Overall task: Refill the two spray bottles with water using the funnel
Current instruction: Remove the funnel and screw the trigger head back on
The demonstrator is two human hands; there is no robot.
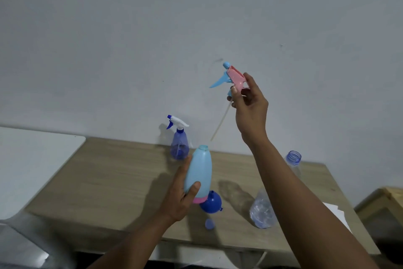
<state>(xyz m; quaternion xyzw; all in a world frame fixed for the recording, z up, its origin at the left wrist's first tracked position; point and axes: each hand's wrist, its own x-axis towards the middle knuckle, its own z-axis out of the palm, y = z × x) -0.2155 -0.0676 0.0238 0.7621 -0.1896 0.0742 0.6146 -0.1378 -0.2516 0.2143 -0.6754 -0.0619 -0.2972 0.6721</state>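
The left hand (181, 196) is wrapped around a pale blue opaque plastic spray bottle (198, 172) with a pink base band, thumb across its lower front, holding it tilted a little with its open neck pointing up. The bottle is lifted above the table. Up at about one o'clock from it, the right hand (250, 105) pinches a pink trigger sprayer head (234, 76) with a light blue nozzle and lever between fingertips and thumb. Its thin pale dip tube (220, 122) hangs down at a slant toward seven o'clock, the tip ending just above and to the right of the bottle's mouth, clear of it.

Directly below the held bottle, at six o'clock, a dark blue plastic funnel (211, 204) lies on the light wood-grain table (109, 177), and a small blue cap (209, 224) sits just nearer the table's front edge. At eleven o'clock from the held bottle, a translucent blue spray bottle (179, 144) with a white and blue trigger top stands upright near the grey wall (196, 18). At four o'clock, partly behind the right forearm, stands a clear uncapped plastic water bottle (265, 210) with a blue threaded neck, holding water in its lower part.
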